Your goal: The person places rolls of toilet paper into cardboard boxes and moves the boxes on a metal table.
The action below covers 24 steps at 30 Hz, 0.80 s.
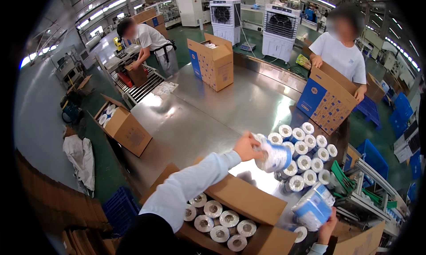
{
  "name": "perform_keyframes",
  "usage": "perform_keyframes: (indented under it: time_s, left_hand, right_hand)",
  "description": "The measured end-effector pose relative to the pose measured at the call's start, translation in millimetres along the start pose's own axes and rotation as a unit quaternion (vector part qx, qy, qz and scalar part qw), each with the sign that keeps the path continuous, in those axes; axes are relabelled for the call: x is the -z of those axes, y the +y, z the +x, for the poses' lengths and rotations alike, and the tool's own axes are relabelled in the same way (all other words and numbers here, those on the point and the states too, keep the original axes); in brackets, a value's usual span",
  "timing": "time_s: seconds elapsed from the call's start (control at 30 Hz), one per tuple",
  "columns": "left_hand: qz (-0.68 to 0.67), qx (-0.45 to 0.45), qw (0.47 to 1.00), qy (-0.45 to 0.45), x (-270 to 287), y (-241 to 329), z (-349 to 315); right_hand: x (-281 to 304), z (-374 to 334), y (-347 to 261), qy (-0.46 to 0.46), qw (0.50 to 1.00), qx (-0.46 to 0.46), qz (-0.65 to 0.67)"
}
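At the bottom centre of the frame an open carton (246, 198) holds white rolls (213, 209) standing with their round ends up. The left forearm, in a pale sleeve (188, 184), crosses over this carton's left part.

At the lower right, the right hand (327, 226) is partly closed, its fingers at the lower right edge of a blue-and-white pack (313, 207), which sits tilted; how firmly it grips cannot be told. A single roll (300, 234) shows just below that pack, and a carton flap (361, 241) stands in the lower right corner.

Just right of centre, the left hand (249, 147) is curled onto the left end of another wrapped pack (278, 157), blurred, above the metal table (213, 106). Right beside this pack, a cluster of rolls (303, 162) stands close together on the table, with a conveyor (375, 188) with green parts farther right.

At left, a tilted carton (128, 130) with rolls inside is at the table's edge. At the upper right a co-worker (344, 53) has both hands on a blue-and-brown carton (326, 97). Another open carton (212, 64) stands at upper centre; at upper left a second co-worker (153, 39) bends over a box (137, 75) on a roller track (125, 90). Beyond are two white coolers (280, 35).
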<state>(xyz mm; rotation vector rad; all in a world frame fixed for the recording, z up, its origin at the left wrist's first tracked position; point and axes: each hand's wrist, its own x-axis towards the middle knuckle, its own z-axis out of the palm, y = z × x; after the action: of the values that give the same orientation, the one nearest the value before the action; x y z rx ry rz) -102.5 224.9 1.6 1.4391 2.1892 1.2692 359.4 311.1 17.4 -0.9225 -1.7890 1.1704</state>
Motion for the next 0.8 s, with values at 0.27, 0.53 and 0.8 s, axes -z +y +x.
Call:
perform_keyframes:
  time_s: [0.27, 0.53, 0.8]
  left_hand:
    - [-0.412, 0.107, 0.875, -0.23, 181, -4, -166]
    - [0.253, -0.309, 0.86, -0.318, 168, -13, -253]
    - [0.349, -0.223, 0.785, -0.46, 146, -83, -298]
  right_hand:
    - [-68, -96, -84, -0.31, 0.861, -0.386, 0.119]
    - [-195, -167, -82, -0.389, 0.748, 0.211, -0.496]
    - [-179, -50, -79, -0.415, 0.888, -0.016, -0.195]
